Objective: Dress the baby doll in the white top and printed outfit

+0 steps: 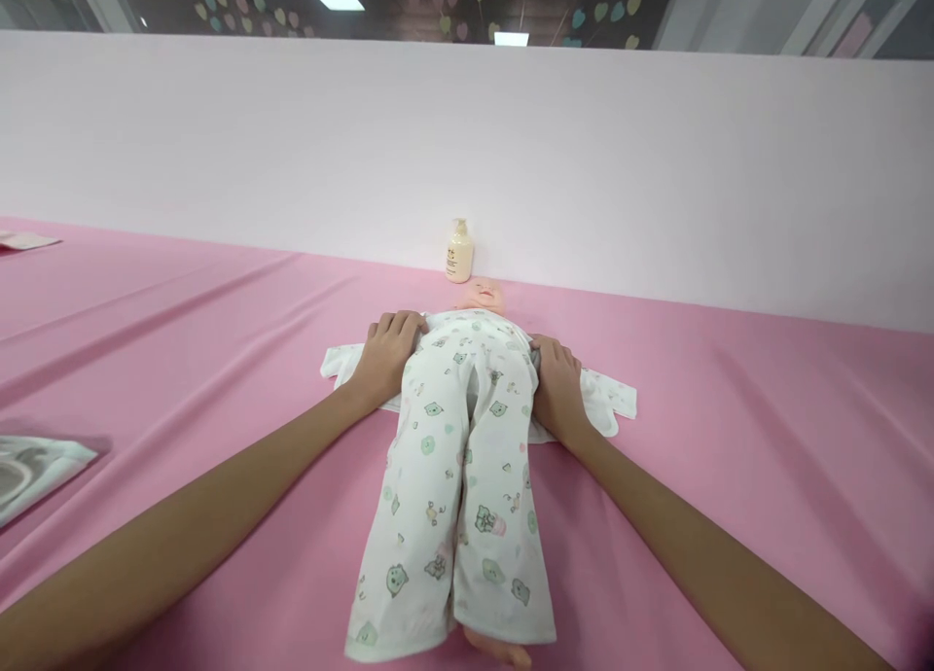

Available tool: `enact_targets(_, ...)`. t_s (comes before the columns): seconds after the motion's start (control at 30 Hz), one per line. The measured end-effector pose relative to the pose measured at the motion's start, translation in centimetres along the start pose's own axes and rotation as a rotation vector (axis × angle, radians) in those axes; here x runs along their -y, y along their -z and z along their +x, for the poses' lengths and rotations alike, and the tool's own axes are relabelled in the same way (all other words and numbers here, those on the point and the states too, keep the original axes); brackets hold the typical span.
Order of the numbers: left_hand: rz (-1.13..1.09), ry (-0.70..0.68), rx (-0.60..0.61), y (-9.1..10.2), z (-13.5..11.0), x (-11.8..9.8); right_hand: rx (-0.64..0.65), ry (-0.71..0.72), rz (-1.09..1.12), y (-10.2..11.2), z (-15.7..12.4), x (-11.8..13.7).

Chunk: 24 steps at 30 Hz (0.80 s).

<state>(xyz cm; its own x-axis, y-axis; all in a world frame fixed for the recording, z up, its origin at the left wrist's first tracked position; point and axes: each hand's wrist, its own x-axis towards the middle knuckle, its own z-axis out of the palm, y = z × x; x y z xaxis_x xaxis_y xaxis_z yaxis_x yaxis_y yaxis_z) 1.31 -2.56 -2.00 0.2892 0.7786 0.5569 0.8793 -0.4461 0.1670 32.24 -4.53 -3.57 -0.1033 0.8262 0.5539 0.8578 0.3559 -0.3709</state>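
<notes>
A baby doll (484,293) lies on its back, head toward the wall, with one foot (500,649) showing below a trouser hem. White baby pants (430,476) printed with green bears cover its legs and reach up over the belly. Beneath the doll a white baby shirt (617,392) is spread, its sleeves out to both sides. My left hand (390,355) is closed on the pants' upper edge at the doll's left-of-picture side. On the opposite side my right hand (560,384) grips the same upper part. Both thumbs are largely hidden.
A cream pump bottle (459,253) stands against the white wall (657,185) behind the doll's head. On the pink sheet (730,476), a pale packet (40,469) lies at the left edge, and a light pink flat item (25,240) lies farther back.
</notes>
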Motion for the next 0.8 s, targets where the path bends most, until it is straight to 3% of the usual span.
enact_targets(0.27,-0.061,0.057,0.013,-0.1,0.2,-0.2,0.011,0.002,0.030,0.0,0.2,-0.4)
enact_targets(0.43,-0.257,0.071,0.239,1.9,1.8,1.8,0.306,0.024,0.189,2.6,3.1,-2.3)
enact_targets(0.57,-0.434,0.220,0.407,3.8,3.4,2.1,0.460,-0.078,0.370,4.5,5.6,-2.5)
enact_targets(0.67,-0.493,0.340,0.438,4.2,4.5,1.5,0.524,-0.143,0.478,4.6,6.8,-2.3)
enact_targets(0.8,-0.535,0.402,0.429,3.3,5.8,1.4,0.574,-0.237,0.573,3.9,7.6,-2.5)
